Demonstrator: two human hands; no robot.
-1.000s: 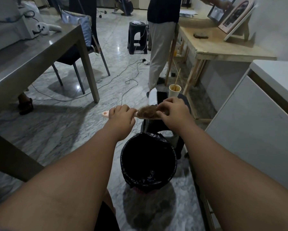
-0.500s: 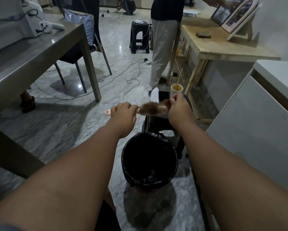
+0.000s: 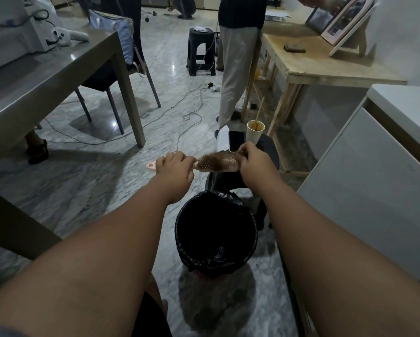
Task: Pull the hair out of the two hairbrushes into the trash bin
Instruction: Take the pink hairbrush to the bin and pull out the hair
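Observation:
A pink hairbrush [image 3: 205, 166] is held level above the floor, just beyond the trash bin [image 3: 179, 229], which has a black liner. My left hand [image 3: 175, 166] is closed around its handle. Brown hair [image 3: 218, 159] lies matted over the bristles. My right hand [image 3: 254, 162] pinches the hair at the brush's far right end, where a strand lifts off the head. Only one hairbrush is in view.
A black stool [image 3: 269, 154] behind the bin carries a phone [image 3: 235, 140], a white sheet and a paper cup [image 3: 254, 131] with a stick. A person [image 3: 238, 57] stands beyond. A grey table [image 3: 58, 69] is left, a white cabinet [image 3: 374, 186] right, cables on the floor.
My right hand has slid from over the brush head to its right end, drawing the hair sideways. The bristles now show. The left hand has stayed on the handle.

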